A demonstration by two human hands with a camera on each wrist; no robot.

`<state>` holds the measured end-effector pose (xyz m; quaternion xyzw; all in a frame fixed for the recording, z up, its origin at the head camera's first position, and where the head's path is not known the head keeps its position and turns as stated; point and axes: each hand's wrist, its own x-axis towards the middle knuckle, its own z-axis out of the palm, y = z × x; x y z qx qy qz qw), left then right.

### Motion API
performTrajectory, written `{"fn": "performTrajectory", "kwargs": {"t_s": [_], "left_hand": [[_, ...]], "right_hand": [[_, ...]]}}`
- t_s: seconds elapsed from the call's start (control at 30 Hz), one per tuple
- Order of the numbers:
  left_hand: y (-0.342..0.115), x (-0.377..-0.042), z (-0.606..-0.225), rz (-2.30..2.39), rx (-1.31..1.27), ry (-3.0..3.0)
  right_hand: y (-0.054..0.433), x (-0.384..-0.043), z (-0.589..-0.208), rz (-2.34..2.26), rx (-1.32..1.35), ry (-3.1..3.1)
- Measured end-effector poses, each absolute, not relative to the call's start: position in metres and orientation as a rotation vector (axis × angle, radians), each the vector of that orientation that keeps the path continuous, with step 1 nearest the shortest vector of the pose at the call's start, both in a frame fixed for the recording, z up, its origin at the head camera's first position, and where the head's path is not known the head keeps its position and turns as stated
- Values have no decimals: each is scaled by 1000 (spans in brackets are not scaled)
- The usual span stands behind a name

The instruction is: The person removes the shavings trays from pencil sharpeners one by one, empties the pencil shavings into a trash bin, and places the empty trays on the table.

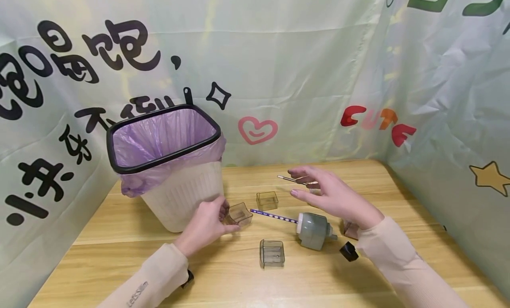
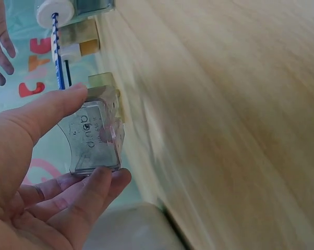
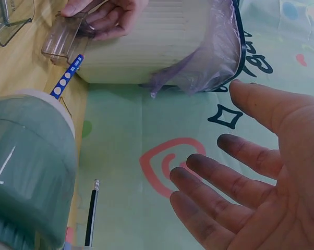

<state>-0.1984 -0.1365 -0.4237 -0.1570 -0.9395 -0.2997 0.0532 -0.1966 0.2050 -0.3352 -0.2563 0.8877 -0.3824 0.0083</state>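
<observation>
My left hand (image 1: 205, 226) pinches a small smoky clear plastic tray (image 2: 92, 138) between thumb and fingers, beside the bin's base. In the left wrist view the tray shows raised lettering. My right hand (image 1: 328, 195) is held with fingers spread and nothing in them, behind the grey-green pencil sharpener (image 1: 313, 230). Dark smudges mark its fingertips (image 3: 185, 203). A blue pencil with white dots (image 1: 275, 216) sticks out of the sharpener's white collar toward the left hand. A dark pencil (image 3: 91, 213) stands beyond the sharpener, partly behind the right hand in the head view.
A white bin (image 1: 191, 206) lined with a purple bag (image 1: 159, 133) stands at the left. Two more clear plastic trays lie on the table, one behind (image 1: 267, 201) and one in front (image 1: 272, 254). A brownish box (image 1: 349, 229) is partly hidden by the right wrist. Printed cloth hangs behind.
</observation>
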Motion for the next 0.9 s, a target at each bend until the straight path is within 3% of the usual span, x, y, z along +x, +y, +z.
{"fn": "performTrajectory", "kwargs": {"t_s": [0.9], "left_hand": [[-126,-197,-440,-800,-475,-2934]], "right_hand": [[220,-186,-351,-1126,-807,2823]]}}
